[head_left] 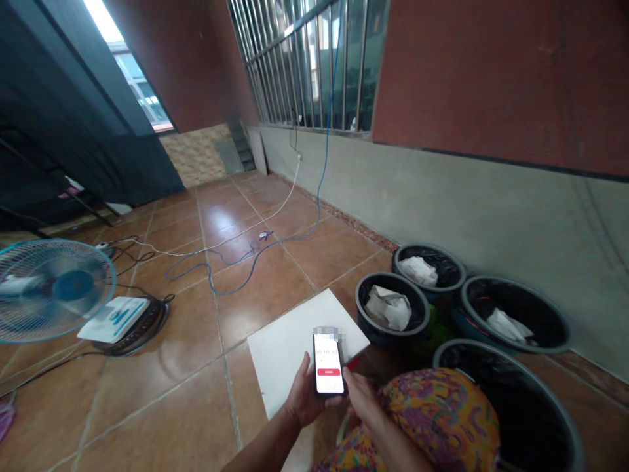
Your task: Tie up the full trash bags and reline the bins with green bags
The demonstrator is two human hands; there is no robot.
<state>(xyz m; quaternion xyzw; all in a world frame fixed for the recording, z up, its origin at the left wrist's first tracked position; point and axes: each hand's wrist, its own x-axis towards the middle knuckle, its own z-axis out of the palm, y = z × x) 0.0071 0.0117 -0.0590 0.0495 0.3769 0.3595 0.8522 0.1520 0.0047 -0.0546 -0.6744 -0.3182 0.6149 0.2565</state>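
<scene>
A smartphone [328,377] with a lit white screen and a red button is held upright in front of me. The display has timer-like digits near its top. My left hand [305,393] grips the phone from the left and below, its thumb raised along the side. My right hand [360,393] is closed against the phone's lower right edge; its other fingers are partly hidden. Beneath the phone lies a white board [282,351] on the tiled floor. A small red thing [352,362] shows just beyond my right hand, mostly covered.
Several black-lined bins stand at right, including one with crumpled paper [388,308] and a large near one [511,406]. Patterned cloth [442,419] covers my knee. At left are a fan [59,288] and a flat white box [115,319]. A blue cable [246,278] crosses the floor.
</scene>
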